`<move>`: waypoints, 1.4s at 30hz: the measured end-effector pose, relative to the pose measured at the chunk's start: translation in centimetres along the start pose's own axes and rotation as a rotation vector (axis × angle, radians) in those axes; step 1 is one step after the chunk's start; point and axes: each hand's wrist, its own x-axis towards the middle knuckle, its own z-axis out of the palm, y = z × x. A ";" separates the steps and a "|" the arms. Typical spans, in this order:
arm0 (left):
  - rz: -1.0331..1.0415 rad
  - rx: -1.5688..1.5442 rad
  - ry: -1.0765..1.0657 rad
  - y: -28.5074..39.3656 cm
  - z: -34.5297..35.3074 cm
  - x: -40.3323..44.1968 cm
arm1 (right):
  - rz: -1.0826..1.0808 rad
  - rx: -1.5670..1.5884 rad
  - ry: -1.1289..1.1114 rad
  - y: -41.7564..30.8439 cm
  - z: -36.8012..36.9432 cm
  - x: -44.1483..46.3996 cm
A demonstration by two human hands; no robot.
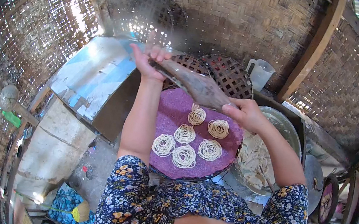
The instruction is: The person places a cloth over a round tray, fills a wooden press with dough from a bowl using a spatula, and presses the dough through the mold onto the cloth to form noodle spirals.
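Both my hands are raised over a round tray (175, 111) lined with purple material, with a dark, flat, worn piece (198, 86) between them. My right hand (246, 115) grips its lower right end, thumb on top. My left hand (151, 60) is at its upper left end, palm turned up and several fingers spread, the piece resting against it. Several round coils of pale strands (184, 156) lie on the purple surface, one of them (196, 115) just below the piece. To the right, a large metal basin (297, 127) holds pale dough (252, 160).
Dark woven baskets (234, 74) and a translucent pitcher (260, 73) stand behind the tray. At the left is a blue and white peeling panel (94, 73). A wooden post (312, 52) rises against the woven wall. A yellow brush (81, 212) is at the lower left.
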 end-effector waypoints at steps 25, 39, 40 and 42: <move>-0.968 1.191 0.086 -11.8 -6.9 -8.6 | 0.203 0.097 -0.040 3.3 0.0 -3.2; -0.644 2.229 -0.400 -10.5 -6.9 -9.7 | 0.167 0.191 0.254 7.2 0.0 -3.1; -0.618 2.315 -0.577 -9.9 -6.9 -9.8 | 0.183 0.204 0.256 7.1 -0.1 -3.4; -0.483 2.470 -0.842 -8.8 -7.0 -9.8 | 0.215 0.231 0.261 7.1 -0.3 -3.7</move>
